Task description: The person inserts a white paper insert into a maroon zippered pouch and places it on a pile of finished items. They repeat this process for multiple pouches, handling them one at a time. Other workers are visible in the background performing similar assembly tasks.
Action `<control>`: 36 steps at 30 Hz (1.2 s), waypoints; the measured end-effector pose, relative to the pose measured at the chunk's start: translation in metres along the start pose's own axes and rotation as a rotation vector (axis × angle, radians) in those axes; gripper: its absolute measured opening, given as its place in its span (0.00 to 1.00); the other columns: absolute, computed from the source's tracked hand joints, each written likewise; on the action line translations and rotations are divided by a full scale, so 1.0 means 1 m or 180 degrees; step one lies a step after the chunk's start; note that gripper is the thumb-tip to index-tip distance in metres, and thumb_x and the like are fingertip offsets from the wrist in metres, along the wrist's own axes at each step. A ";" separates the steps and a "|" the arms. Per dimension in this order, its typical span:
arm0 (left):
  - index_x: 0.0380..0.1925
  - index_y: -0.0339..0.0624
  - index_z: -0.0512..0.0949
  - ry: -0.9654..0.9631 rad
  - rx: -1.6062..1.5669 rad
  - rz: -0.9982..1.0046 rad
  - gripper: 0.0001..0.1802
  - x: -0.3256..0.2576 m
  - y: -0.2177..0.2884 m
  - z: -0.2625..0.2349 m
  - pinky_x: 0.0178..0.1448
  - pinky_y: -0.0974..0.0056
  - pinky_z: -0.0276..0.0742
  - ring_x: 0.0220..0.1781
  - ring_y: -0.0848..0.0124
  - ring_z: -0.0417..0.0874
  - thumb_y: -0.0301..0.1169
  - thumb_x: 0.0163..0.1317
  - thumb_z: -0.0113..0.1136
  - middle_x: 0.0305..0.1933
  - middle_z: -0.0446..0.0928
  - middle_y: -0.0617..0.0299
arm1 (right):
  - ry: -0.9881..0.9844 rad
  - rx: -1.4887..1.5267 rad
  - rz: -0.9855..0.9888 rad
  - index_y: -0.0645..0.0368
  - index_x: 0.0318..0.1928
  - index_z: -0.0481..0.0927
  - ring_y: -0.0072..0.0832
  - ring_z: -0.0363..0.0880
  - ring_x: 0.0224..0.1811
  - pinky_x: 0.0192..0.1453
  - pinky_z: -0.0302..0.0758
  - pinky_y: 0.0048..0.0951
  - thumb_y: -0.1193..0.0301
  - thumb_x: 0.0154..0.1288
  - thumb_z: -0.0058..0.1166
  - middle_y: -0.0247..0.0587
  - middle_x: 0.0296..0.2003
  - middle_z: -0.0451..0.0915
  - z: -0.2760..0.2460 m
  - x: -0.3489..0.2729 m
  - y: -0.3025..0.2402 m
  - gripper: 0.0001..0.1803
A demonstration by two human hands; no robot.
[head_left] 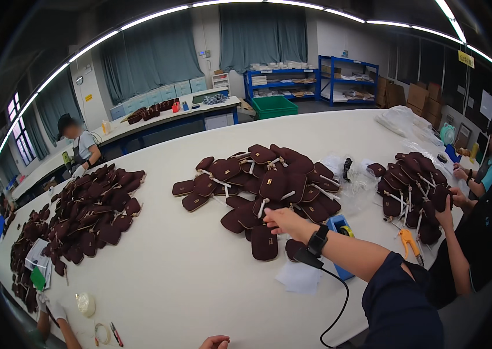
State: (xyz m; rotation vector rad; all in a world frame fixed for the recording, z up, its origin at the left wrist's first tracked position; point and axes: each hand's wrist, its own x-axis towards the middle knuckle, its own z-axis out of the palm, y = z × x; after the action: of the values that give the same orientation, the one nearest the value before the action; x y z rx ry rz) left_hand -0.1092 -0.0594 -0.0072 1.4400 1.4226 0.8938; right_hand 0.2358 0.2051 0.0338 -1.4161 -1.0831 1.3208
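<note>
Over the middle heap of dark maroon zip pouches (272, 185) reaches my right hand (285, 223), a black watch on its wrist. Its fingers are pinched at the white-wrapped strap (262, 207) of a pouch. Just below them a pouch (264, 243) lies flat at the heap's near edge. My left hand (217, 342) shows only in part at the lower edge, over the white table. Its visible fingers are curled together, and whatever they may hold is hidden. A black cable (346, 302) runs down from a dark piece beside my right wrist.
Another pouch heap (91, 212) spreads at left, and a third (411, 189) lies at right by co-workers. A blue tape dispenser (339, 224), white paper (299, 276), clear plastic bags (359, 186) and an orange-handled tool (410, 244) are near my right arm. A tape roll (85, 304) sits at lower left.
</note>
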 end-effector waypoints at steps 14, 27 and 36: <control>0.66 0.42 0.63 -0.0492 0.2961 0.0395 0.51 0.008 -0.042 0.024 0.70 0.37 0.61 0.71 0.32 0.56 0.41 0.42 0.79 0.71 0.56 0.32 | -0.3243 -0.3717 0.0580 0.64 0.23 0.80 0.33 0.80 0.23 0.33 0.76 0.35 0.51 0.71 0.48 0.42 0.18 0.79 -0.053 -0.202 0.111 0.29; 0.75 0.49 0.49 -0.1323 0.3391 -0.0455 0.67 0.030 -0.014 0.035 0.64 0.24 0.61 0.75 0.25 0.39 0.41 0.36 0.83 0.77 0.36 0.32 | -0.2491 -0.2697 0.1825 0.60 0.15 0.75 0.26 0.74 0.11 0.24 0.74 0.26 0.37 0.70 0.41 0.36 0.11 0.75 -0.071 -0.231 0.122 0.40; 0.75 0.49 0.49 -0.1301 0.3439 -0.0455 0.69 0.031 -0.014 0.037 0.63 0.24 0.63 0.75 0.25 0.39 0.41 0.33 0.84 0.78 0.37 0.33 | -0.2546 -0.2538 0.2052 0.60 0.17 0.76 0.26 0.74 0.11 0.23 0.73 0.26 0.38 0.71 0.40 0.37 0.11 0.75 -0.071 -0.223 0.115 0.40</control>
State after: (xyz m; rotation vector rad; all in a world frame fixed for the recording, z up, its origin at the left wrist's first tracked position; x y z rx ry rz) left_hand -0.0772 -0.0329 -0.0355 2.0698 1.7142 -0.3724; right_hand 0.2985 -0.0410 -0.0268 -1.9697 -1.9241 2.1679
